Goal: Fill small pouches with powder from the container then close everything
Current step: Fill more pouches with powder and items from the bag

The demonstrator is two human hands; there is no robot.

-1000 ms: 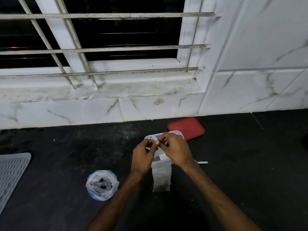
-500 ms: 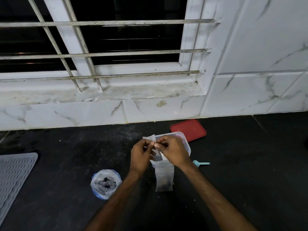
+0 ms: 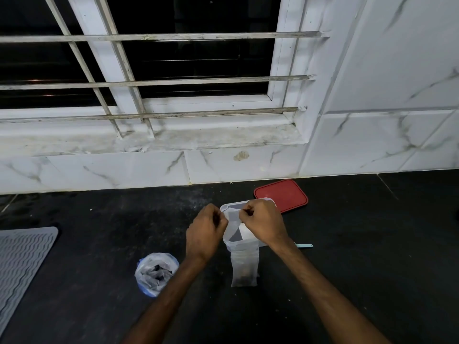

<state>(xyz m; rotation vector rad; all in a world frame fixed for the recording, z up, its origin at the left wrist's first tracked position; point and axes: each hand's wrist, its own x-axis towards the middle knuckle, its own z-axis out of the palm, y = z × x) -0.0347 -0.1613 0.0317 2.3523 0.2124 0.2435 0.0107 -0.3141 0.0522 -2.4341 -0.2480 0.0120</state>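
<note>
A small translucent pouch (image 3: 244, 268) hangs upright over the dark counter, with dark powder at its bottom. My left hand (image 3: 205, 234) pinches the left side of its top edge and my right hand (image 3: 263, 223) pinches the right side, with the mouth stretched between them. Behind the hands stands the clear plastic container (image 3: 229, 238), mostly hidden by them and by the pouch. Its red lid (image 3: 281, 195) lies flat behind it near the wall. A light blue scoop handle (image 3: 304, 245) shows just beyond my right wrist.
A crumpled plastic bag (image 3: 156, 273) holding dark pouches sits left of my left forearm. A grey ribbed mat (image 3: 21, 259) lies at the counter's left edge. White marble tiles and a barred window rise behind the black counter (image 3: 372, 244).
My hands have drawn apart along the pouch's top edge, left hand going left. The view has tilted slightly, and the container shows more between the hands.
</note>
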